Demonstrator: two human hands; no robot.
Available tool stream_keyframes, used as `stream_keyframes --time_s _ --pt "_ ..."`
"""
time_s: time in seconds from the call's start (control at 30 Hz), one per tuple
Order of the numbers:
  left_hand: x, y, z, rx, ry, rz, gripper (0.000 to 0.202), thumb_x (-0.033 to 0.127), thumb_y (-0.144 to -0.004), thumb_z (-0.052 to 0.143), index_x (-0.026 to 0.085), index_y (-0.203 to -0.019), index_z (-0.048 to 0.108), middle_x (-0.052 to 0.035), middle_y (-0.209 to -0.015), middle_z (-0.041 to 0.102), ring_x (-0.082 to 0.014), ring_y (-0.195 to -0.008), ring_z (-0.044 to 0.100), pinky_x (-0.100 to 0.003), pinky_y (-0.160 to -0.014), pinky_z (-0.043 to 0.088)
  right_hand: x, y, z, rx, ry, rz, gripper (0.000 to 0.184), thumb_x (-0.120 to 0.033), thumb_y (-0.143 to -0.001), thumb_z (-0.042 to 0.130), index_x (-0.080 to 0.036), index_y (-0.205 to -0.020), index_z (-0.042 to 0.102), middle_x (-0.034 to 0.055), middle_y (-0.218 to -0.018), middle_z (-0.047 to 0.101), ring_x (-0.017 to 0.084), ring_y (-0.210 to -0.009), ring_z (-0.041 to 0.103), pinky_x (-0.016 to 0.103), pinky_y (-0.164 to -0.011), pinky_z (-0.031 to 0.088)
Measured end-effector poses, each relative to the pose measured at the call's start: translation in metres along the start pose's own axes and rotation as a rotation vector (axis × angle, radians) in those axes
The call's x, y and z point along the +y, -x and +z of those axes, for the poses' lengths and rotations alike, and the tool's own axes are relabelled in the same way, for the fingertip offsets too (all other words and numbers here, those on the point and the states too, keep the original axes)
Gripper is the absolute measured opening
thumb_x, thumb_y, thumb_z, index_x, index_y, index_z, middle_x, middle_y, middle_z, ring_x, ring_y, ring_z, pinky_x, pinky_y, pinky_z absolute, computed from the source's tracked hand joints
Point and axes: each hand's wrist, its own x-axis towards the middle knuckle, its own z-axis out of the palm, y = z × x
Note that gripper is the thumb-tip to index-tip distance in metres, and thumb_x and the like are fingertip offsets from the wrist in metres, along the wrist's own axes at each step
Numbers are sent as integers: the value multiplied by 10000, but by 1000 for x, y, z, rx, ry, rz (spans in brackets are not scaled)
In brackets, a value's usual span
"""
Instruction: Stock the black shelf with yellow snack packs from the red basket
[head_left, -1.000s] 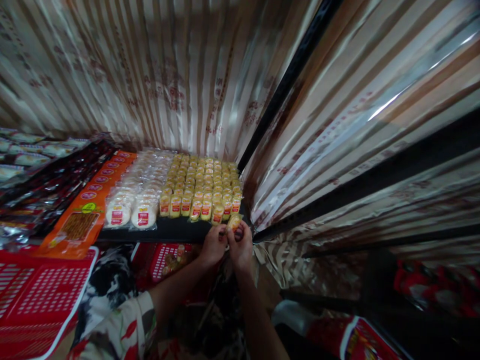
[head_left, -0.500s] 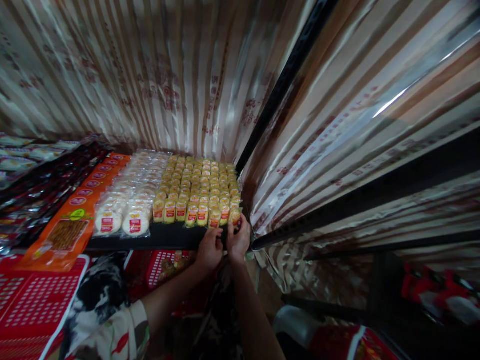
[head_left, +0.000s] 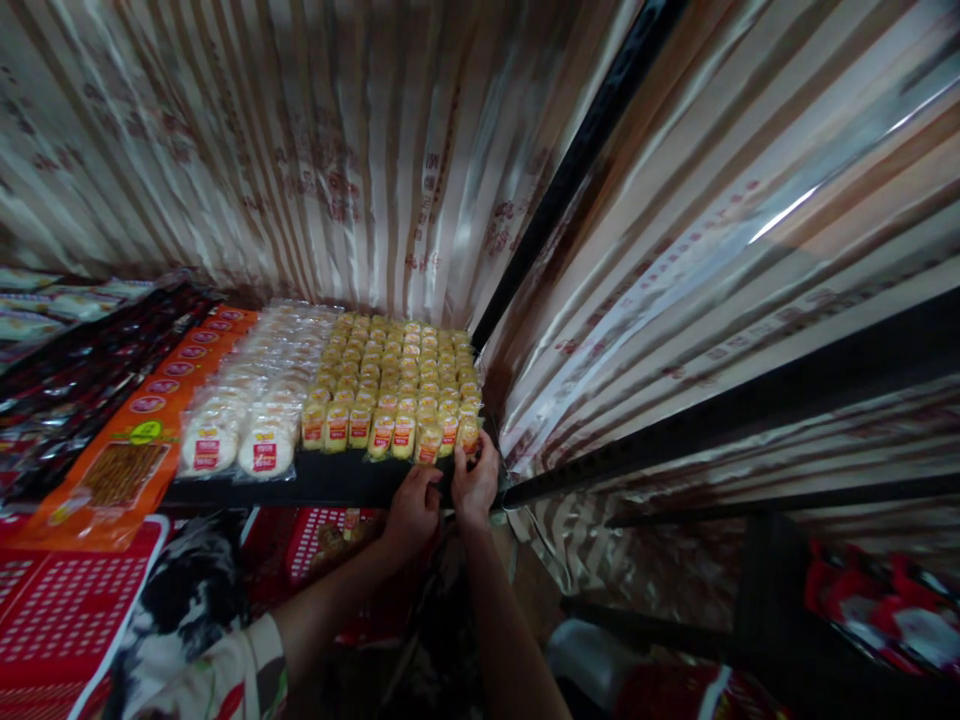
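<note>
Rows of yellow snack cakes point(head_left: 386, 385) in clear wrappers with red-and-white labels cover the right end of a dark shelf point(head_left: 315, 488). My right hand point(head_left: 474, 482) is closed around the lower part of a wrapped snack cake point(head_left: 467, 432) at the front right corner of these rows. Just left of it, my left hand point(head_left: 412, 512) is at the shelf's front edge, fingers curled in. It is below a front-row wrapped cake point(head_left: 428, 442) that sits slightly forward of its neighbours. What the left fingers hold, if anything, is hidden.
Round white wrapped crackers point(head_left: 266, 450), an orange snack bag point(head_left: 139, 440) and dark packets point(head_left: 97, 360) lie leftward. A black post point(head_left: 555, 215) and striped curtain point(head_left: 360, 150) border the shelf. Red baskets point(head_left: 67, 610) stand below; red packages point(head_left: 885, 610) sit lower right.
My left hand has drawn slightly down and left from the front row. My right hand stays at the corner cake. The view has shifted a little.
</note>
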Motion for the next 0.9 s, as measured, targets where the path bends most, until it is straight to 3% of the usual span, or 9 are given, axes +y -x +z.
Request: stream_keyframes --time_s 0.23,0.37,0.53,0.63,0.7,0.8,0.9 --pt "6 5 -3 -6 43 22 308 24 -721 383 149 -912 589 -72 -910 577 -144 -761 583 -296 -761 498 1 4 -3 8 -36 -4 509 -378 -826 471 -116 -1261 447 170 -1207 507 242 -1124 468 369 -874 459" --pt "18 15 -13 -3 14 63 311 25 -726 376 160 -893 602 -58 -864 596 -150 -794 577 -284 -779 476 1 9 -6 -3 -91 -8 558 -395 -825 474 -95 -1291 410 189 -1239 462 237 -1127 463 335 -798 503" --pt "23 41 -28 -124 -57 83 296 45 -746 366 172 -812 624 -50 -821 609 -159 -824 571 -278 -802 447 -5 28 -11 41 -95 -42 537 -401 -837 467 -99 -1279 420 189 -1214 461 234 -1091 482 332 -777 505" --pt "9 59 -36 -212 -98 40 284 65 -748 379 161 -799 641 -65 -822 616 -170 -811 574 -282 -790 450 -12 56 -14 30 -124 -56 447 -385 -866 432 -115 -1222 458 162 -1125 516 212 -1019 530 331 -789 493" --pt "-9 70 -41 -245 -111 -50 273 92 -761 398 158 -814 658 -77 -843 638 -183 -822 586 -293 -802 452 -16 81 -13 -49 -153 -64 365 -364 -881 408 -135 -1150 500 132 -1063 565 194 -971 560 345 -836 477" --pt "-43 82 -51 -307 -88 -251 253 172 -796 448 159 -904 676 -88 -912 676 -200 -853 611 -288 -795 462 -19 120 -3 -271 -165 -100 286 -338 -889 389 -161 -1027 567 105 -1005 621 191 -960 578 356 -885 455" --pt "-79 89 -65 -328 -172 -572 272 220 -830 465 169 -1024 648 -70 -937 691 -186 -846 630 -251 -743 468 -16 149 20 -564 -118 -103 262 -253 -866 403 -158 -1017 594 103 -1021 645 193 -972 590 334 -895 448"
